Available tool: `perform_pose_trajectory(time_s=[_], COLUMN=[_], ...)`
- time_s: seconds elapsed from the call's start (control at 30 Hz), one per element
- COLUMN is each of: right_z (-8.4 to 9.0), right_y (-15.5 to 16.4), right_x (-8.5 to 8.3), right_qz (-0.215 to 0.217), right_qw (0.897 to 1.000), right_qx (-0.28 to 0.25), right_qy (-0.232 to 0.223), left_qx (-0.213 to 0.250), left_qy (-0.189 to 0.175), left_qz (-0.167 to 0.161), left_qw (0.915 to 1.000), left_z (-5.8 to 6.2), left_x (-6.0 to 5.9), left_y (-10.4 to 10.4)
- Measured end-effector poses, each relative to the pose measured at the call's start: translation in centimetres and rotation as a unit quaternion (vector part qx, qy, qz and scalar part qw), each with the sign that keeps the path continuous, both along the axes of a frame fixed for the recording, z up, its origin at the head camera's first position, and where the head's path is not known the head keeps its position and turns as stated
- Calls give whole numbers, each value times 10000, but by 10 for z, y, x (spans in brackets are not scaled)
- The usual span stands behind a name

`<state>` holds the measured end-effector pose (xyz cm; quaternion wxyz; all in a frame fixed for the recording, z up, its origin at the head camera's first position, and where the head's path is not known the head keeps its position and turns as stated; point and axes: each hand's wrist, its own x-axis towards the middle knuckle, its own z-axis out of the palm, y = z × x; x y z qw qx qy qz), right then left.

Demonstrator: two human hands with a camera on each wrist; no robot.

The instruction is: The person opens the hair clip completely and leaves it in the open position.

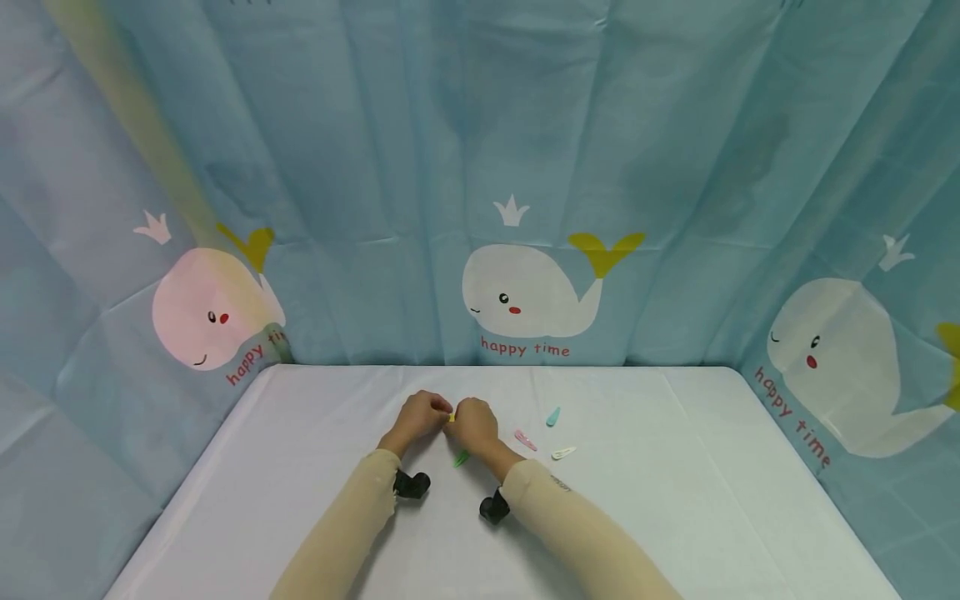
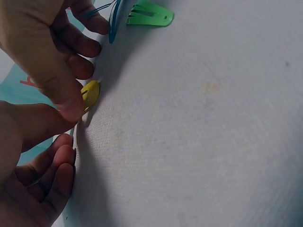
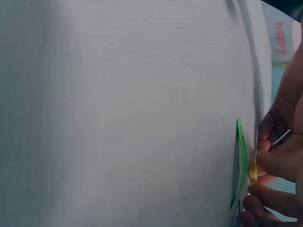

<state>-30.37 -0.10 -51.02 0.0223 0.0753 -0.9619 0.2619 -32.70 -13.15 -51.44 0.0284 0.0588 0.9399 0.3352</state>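
Observation:
A small yellow snap hair clip (image 1: 452, 417) is between my two hands, just above the white table. My left hand (image 1: 420, 418) pinches it from the left, and my right hand (image 1: 475, 427) pinches it from the right. In the left wrist view the thumbs and fingertips meet around the yellow clip (image 2: 91, 94), hiding part of it. A green hair clip (image 1: 461, 458) lies below the right hand. Under that hand's fingers, a blue hair clip (image 2: 112, 23) shows in the left wrist view; the hand hides it in the head view.
To the right of the hands lie a pink hair clip (image 1: 526, 440), a teal hair clip (image 1: 553, 417) and a white hair clip (image 1: 563, 453). The white-covered table (image 1: 675, 500) backs onto a blue curtain (image 1: 420, 167) printed with whales.

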Motion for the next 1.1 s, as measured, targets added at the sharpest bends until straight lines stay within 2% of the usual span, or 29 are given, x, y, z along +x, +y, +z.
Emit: perform_pose_trajectory(time_s=[0.23, 0.37, 0.67, 0.9, 1.1], right_z=[2, 4, 6, 10, 6], right_y=[-4, -3, 4, 17, 30], right_x=[0, -1, -3, -6, -12], right_qz=[-152, -185, 77, 673, 1163], right_qw=[9993, 9995, 9997, 9959, 9891], right_qx=[353, 227, -226, -573, -890], right_qy=[-20, -71, -94, -171, -122], left_qx=[-105, -58, -41, 250, 615], left_qy=[107, 100, 1, -113, -128], left_qz=[-37, -75, 47, 51, 8], left_qw=[9999, 9999, 10000, 9996, 9980], left_z=[-1, 0, 1, 2, 1], left_x=[1, 2, 5, 8, 13], left_y=[-2, -1, -2, -4, -5])
